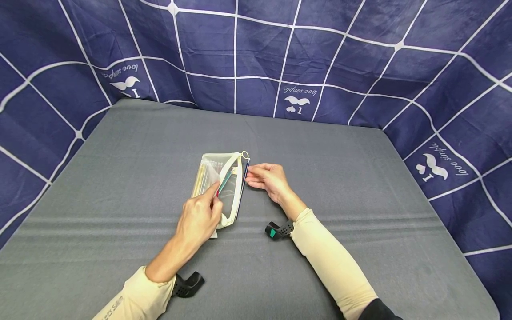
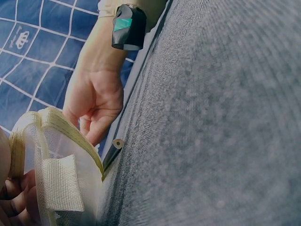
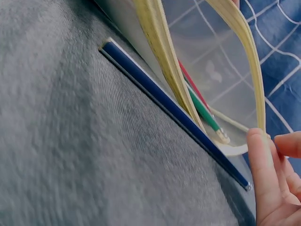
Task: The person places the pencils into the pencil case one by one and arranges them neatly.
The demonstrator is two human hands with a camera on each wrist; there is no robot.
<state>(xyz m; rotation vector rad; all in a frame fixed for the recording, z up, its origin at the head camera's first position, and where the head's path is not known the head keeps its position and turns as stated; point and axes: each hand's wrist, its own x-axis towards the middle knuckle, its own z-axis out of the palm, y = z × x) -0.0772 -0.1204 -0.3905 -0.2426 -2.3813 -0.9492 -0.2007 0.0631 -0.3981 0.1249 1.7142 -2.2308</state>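
Observation:
A see-through mesh pencil case (image 1: 209,160) with a cream zip edge lies unzipped on the grey surface. My left hand (image 1: 198,216) holds its upper side up, forefinger on the mesh and other fingers partly hidden by the case. Inside show a green pencil (image 3: 204,113), a red pencil (image 3: 190,81) and yellow sticks (image 1: 198,180). Along the case's right edge, a dark blue pencil (image 3: 155,96) lies outside on the cloth. My right hand (image 1: 270,180) is beside the pencil's far end, fingers loosely extended, fingertips right at the zip edge in the right wrist view.
A grey cloth-covered table (image 1: 360,186) spreads around the case. Navy curtains (image 1: 260,53) with white grid lines stand behind it and at both sides. Black wrist mounts (image 1: 278,230) hang under each wrist, close to the cloth.

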